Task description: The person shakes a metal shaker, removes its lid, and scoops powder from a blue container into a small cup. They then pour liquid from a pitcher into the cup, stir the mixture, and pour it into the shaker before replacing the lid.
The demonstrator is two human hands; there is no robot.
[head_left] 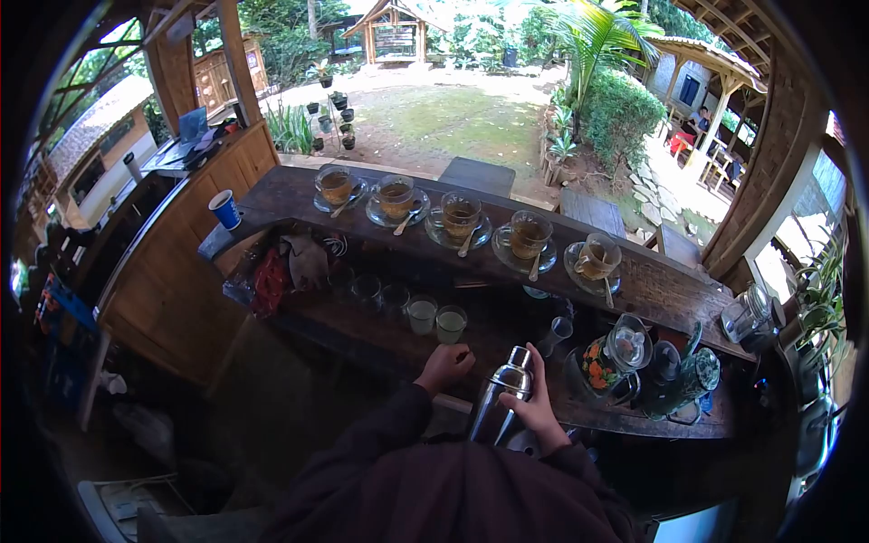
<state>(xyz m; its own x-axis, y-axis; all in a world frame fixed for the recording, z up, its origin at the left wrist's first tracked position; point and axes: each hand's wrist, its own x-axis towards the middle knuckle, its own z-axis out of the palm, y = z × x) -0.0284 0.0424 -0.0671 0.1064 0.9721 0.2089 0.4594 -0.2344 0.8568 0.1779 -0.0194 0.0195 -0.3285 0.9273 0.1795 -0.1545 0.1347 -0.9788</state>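
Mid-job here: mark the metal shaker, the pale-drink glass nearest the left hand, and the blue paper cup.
Metal shaker (493, 404): head view, on its shiny body.
Pale-drink glass (451, 325): head view, on its side.
Blue paper cup (226, 213): head view, on its side.

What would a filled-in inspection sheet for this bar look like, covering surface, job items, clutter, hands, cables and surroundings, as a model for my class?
Surface: dark wooden counter, a raised ledge above a lower worktop.
Job items: metal shaker, tilted; two glasses of pale liquid on the lower level.
Clutter: five glass cups with spoons on the ledge; paper cup, red cloth and flowered jug.
Hands: right hand grips the shaker; left hand is curled near the glasses, contents unclear.
Cables: nothing seen, though shadowed areas are hard to judge.
Surroundings: garden ahead; a person far off on the right.
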